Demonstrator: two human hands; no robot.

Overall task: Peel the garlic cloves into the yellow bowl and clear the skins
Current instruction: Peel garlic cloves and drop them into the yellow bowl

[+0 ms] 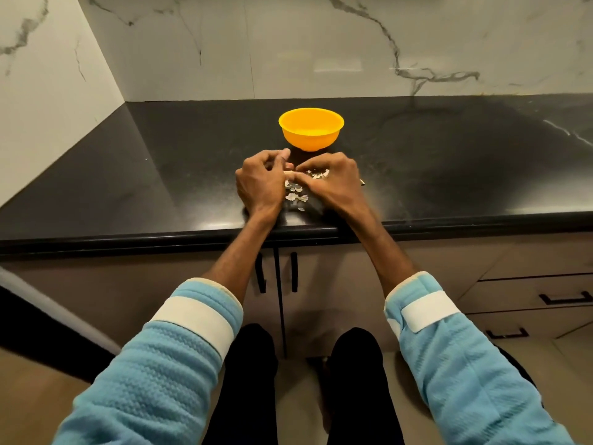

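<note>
A yellow bowl (310,128) stands upright on the black counter (160,175), just behind my hands. My left hand (260,181) and my right hand (330,181) meet over the counter with curled fingers, both pinching a small pale garlic clove (288,173) between them. Most of the clove is hidden by my fingers. Loose white garlic skins (296,197) lie on the counter under and between my hands, with more skins (317,173) by my right fingers. What the bowl holds cannot be seen from here.
The counter's front edge (288,234) runs just below my wrists. Marble walls (288,43) close the back and left side. A small dark object (362,183) lies right of my right hand. Cabinet doors and drawers sit under the counter.
</note>
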